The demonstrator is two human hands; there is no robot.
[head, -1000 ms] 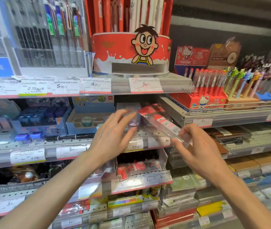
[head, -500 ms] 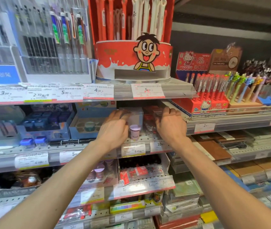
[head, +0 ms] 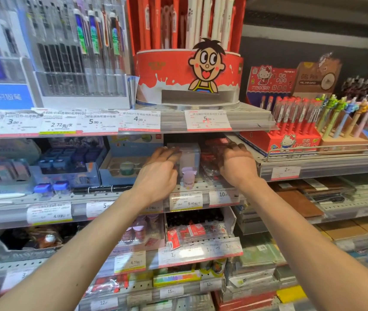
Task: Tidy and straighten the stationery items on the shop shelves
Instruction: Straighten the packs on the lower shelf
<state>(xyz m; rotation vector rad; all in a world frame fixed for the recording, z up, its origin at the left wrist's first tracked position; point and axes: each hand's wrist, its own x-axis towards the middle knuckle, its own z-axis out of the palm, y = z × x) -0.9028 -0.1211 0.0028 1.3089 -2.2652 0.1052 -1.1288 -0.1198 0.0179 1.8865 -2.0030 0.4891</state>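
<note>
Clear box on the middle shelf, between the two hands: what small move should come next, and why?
Probably a slight nudge by the left hand to square the clear box with the shelf edge. The right hand rests on the red packets beside it, so both hands are already placed for straightening.

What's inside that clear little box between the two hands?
The clear box holds a small lilac cup-shaped item at its bottom front. The left hand covers the box's left side, so anything behind it is hidden. The right hand rests on red packets beside it.
</note>
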